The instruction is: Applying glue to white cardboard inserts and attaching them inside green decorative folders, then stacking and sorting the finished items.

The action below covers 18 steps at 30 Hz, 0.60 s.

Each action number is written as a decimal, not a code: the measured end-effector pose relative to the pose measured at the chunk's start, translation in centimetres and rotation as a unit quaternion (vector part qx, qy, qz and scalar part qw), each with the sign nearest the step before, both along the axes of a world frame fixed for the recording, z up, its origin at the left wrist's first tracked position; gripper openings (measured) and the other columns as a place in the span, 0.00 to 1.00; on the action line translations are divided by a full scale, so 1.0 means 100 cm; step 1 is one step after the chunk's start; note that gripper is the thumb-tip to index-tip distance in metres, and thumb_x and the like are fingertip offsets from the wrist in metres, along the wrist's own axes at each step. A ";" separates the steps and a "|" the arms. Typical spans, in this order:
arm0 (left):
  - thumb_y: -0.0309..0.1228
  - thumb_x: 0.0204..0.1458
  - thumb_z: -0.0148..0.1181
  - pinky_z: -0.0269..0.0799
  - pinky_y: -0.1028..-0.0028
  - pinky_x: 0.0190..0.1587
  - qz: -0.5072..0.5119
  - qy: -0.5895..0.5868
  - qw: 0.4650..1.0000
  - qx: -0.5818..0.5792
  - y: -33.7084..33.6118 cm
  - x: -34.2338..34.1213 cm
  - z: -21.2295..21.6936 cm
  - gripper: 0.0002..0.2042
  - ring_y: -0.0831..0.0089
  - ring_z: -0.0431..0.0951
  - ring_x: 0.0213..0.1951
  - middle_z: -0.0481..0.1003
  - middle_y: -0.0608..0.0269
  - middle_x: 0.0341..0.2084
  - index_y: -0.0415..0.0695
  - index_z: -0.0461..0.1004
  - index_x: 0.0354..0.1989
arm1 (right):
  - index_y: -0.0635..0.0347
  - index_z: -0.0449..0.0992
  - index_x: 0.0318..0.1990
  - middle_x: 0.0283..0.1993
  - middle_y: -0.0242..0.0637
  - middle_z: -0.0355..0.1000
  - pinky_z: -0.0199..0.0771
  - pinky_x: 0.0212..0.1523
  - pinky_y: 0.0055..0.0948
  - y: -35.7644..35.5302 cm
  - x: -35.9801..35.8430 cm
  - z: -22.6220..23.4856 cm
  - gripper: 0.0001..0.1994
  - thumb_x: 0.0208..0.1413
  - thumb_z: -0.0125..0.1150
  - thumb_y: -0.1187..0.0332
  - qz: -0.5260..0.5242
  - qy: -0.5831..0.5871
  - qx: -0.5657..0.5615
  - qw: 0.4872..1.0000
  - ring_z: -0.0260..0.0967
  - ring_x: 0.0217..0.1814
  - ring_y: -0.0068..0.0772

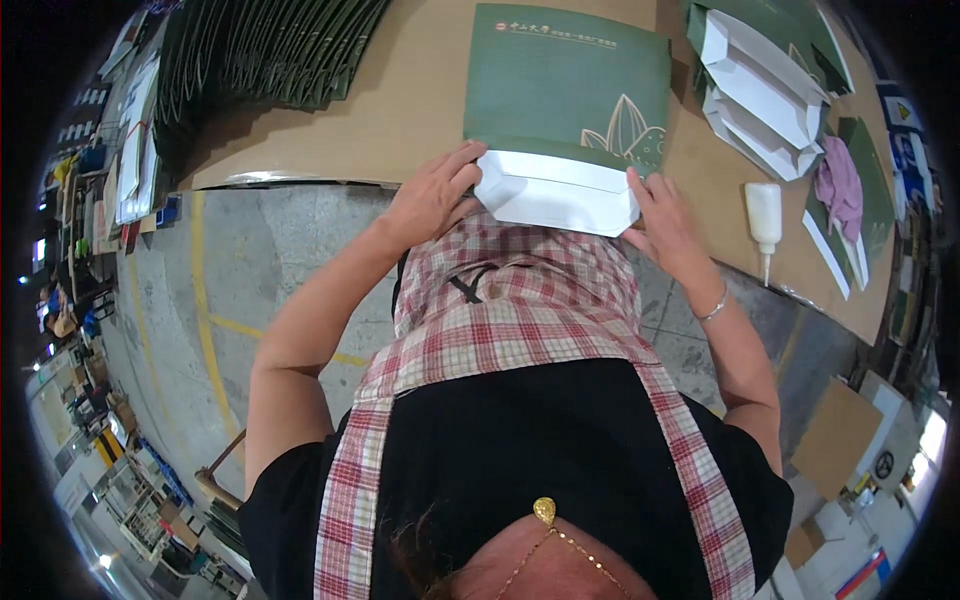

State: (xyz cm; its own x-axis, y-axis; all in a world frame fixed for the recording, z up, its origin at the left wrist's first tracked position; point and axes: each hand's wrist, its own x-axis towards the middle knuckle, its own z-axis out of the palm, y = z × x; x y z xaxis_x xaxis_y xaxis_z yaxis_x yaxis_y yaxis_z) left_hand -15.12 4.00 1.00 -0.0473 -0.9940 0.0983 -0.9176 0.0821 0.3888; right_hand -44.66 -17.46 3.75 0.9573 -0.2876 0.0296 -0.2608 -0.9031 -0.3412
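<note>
A green paper bag (pixel 550 85) with a pale leaf drawing lies flat on the table, its white folded bottom flap (pixel 555 190) toward me at the table's front edge. My left hand (pixel 440 192) grips the left end of this flap, thumb below and fingers on top. At the flap's right end, my right hand (pixel 662 218) pinches the corner between thumb and fingers. The flap's two ends are angled at the corners, and a crease runs along its length.
A thick row of green bags (pixel 270 50) stands at the back left. To the right are bags with opened white bottoms (pixel 765 90), a white squeeze bottle (pixel 764 215) with a thin nozzle, and a pink cloth (pixel 840 185) on green pieces. The cardboard-covered table (pixel 290 150) ends just before my apron.
</note>
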 end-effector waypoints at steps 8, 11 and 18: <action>0.30 0.49 0.63 0.65 0.59 0.58 0.005 0.084 0.995 -0.052 -0.003 0.006 -0.002 0.11 0.51 0.70 0.56 0.68 0.54 0.57 0.41 0.68 0.37 | 0.72 0.64 0.60 0.44 0.47 0.63 0.66 0.50 0.39 -0.005 0.001 0.010 0.32 0.48 0.66 0.68 -0.001 0.027 0.027 0.999 0.61 0.48 0.47; 0.30 0.49 0.63 0.67 0.60 0.53 0.017 0.123 0.989 -0.076 -0.011 0.007 -0.002 0.10 0.52 0.72 0.50 0.72 0.54 0.52 0.41 0.69 0.36 | 0.67 0.69 0.58 0.39 0.45 0.64 0.67 0.44 0.37 -0.007 0.002 0.005 0.27 0.51 0.65 0.66 -0.036 -0.003 0.046 0.998 0.63 0.42 0.44; 0.26 0.49 0.58 0.66 0.63 0.49 0.086 0.102 0.987 -0.088 -0.035 -0.006 0.012 0.08 0.55 0.71 0.42 0.73 0.54 0.42 0.43 0.72 0.39 | 0.56 0.79 0.50 0.21 0.39 0.62 0.64 0.29 0.34 -0.008 0.006 -0.027 0.19 0.51 0.67 0.61 -0.217 -0.109 0.136 0.960 0.60 0.23 0.37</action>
